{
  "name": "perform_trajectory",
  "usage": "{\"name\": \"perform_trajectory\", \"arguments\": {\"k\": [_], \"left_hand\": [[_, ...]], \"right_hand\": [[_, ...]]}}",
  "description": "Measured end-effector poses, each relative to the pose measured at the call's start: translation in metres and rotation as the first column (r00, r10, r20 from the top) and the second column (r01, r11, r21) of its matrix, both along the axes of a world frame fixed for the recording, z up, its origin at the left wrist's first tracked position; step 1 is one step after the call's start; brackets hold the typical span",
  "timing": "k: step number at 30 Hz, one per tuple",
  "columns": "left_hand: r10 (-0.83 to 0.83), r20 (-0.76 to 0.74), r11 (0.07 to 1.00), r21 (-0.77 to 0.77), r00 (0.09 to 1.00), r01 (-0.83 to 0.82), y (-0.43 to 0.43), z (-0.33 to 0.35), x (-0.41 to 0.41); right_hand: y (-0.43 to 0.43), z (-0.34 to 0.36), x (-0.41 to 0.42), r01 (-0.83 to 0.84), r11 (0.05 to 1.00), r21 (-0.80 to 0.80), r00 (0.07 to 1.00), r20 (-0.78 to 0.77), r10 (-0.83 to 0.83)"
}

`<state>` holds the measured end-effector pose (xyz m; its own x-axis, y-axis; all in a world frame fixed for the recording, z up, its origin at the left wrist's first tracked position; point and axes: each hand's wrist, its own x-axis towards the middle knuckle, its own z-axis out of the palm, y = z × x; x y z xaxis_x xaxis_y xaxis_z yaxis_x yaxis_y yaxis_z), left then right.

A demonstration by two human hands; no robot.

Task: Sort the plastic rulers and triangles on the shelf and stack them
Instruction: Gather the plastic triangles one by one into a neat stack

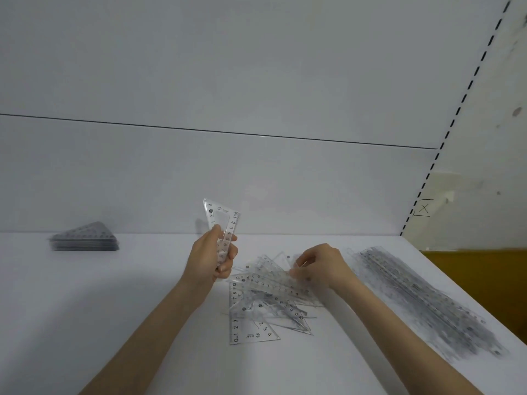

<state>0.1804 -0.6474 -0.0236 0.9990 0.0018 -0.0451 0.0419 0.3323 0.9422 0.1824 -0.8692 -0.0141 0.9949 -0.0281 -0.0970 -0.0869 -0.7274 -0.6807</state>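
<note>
White shelf (114, 309) under you: your left hand (209, 259) grips a clear triangle (221, 220) upright, while your right hand (319, 265) pinches a piece in the loose pile (262, 303) between the triangle stack (85, 240) and ruler row (422, 297).

Left of the loose pile (265, 297), the triangle stack (85, 240) is too blurred to count. Right of it, the ruler row (422, 297) smears together. Both forearms (148, 323) run off the bottom edge.
</note>
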Motion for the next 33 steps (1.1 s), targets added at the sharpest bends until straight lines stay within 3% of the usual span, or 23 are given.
{"name": "perform_trajectory", "arguments": {"k": [3,6,9,11,13,16,18,20,24,26,33], "left_hand": [[-0.03,-0.013,0.999,-0.03,0.999,0.029,-0.001,0.001,-0.001],[-0.084,-0.033,0.995,-0.062,0.996,0.082,-0.005,0.003,-0.005],[-0.102,-0.025,0.994,-0.052,0.995,0.1,-0.009,0.003,-0.006],[-0.064,-0.002,0.998,-0.024,0.998,0.064,-0.01,0.004,-0.007],[-0.006,0.057,0.999,0.044,0.998,0.004,-0.011,0.003,-0.007],[0.031,0.187,0.984,0.167,0.982,-0.063,-0.014,-0.002,-0.008],[0.053,0.247,0.966,0.235,0.968,-0.112,-0.013,-0.006,-0.008],[0.068,0.246,0.966,0.227,0.967,-0.125,-0.011,-0.006,-0.008],[0.066,0.21,0.979,0.175,0.975,-0.104,-0.007,0.001,-0.01],[0.05,0.204,0.984,0.158,0.978,-0.083,-0.008,0.004,-0.012],[0.027,0.166,0.998,0.05,0.986,-0.036,-0.008,0.01,-0.015]], "right_hand": [[-0.007,0.01,-0.003,0.032,0.967,0.254,0.999,0.029,-0.04],[0.005,0.034,-0.01,-0.075,0.818,0.571,0.997,0.069,0.043],[0.032,0.053,-0.019,-0.195,0.736,0.648,0.981,0.133,0.143],[0.049,0.059,-0.023,-0.203,0.768,0.608,0.97,0.231,0.074],[0.066,0.056,-0.023,-0.192,0.893,0.408,0.908,0.418,0.005],[0.093,0.048,-0.021,-0.188,0.982,-0.009,0.791,0.592,0.157],[0.107,0.044,-0.017,-0.182,0.976,-0.118,0.791,0.572,0.217],[0.114,0.042,-0.012,-0.17,0.982,-0.088,0.822,0.537,0.19],[0.113,0.04,-0.004,-0.245,0.939,0.244,0.913,0.383,0.139],[0.108,0.039,-0.002,-0.27,0.909,0.317,0.92,0.363,0.147],[0.097,0.033,0.007,-0.269,0.947,0.178,0.885,0.433,0.17]]}}
